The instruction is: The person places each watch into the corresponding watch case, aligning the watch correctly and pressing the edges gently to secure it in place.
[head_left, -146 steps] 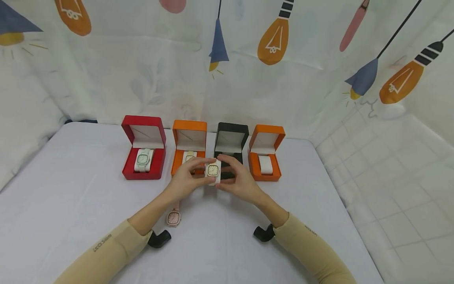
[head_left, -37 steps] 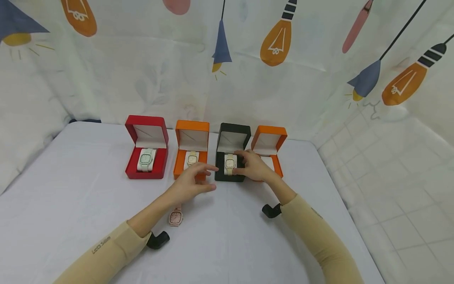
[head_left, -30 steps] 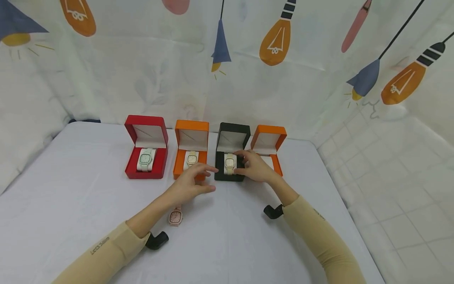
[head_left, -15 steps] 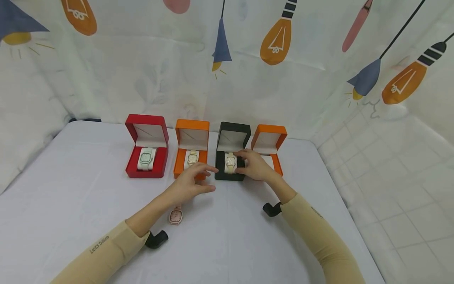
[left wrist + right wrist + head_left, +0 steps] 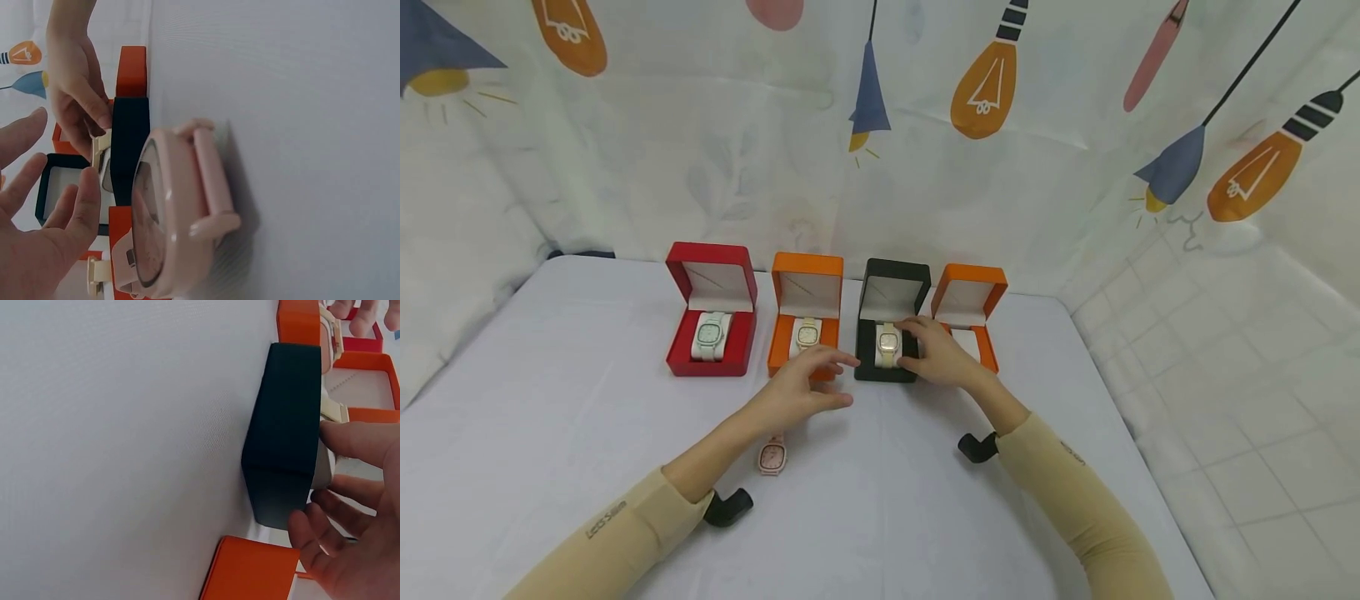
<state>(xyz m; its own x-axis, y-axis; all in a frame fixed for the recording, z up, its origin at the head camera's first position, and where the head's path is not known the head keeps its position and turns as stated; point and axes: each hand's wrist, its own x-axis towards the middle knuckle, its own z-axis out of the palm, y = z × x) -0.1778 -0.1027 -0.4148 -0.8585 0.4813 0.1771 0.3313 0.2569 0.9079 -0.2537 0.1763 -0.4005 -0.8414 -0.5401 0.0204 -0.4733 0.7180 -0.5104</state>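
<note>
A cream watch (image 5: 888, 342) strapped round a white cushion sits in the dark green box (image 5: 886, 375), its face up. My right hand (image 5: 942, 353) pinches the cushion from the right, with thumb at the front and index finger at the back. In the right wrist view the right hand (image 5: 359, 506) has its fingers bent round the white cushion (image 5: 322, 467) at the box's edge. My left hand (image 5: 795, 388) hovers with spread fingers in front of the left orange box (image 5: 808, 275), holding nothing. A pink watch (image 5: 772, 457) lies on the table below it.
The open red box (image 5: 743, 346) holds a pale green watch (image 5: 708, 334); another cream watch (image 5: 807, 335) sits in the left orange box. The right orange box (image 5: 989, 350) has a bare white cushion (image 5: 966, 342). A patterned curtain (image 5: 760, 150) hangs behind the white table (image 5: 565, 375).
Both hands earlier held the cream watch and cushion raised before the dark green box; these are now inside it. The left hand has let go and drawn left. Hardly anything moved in the last second.
</note>
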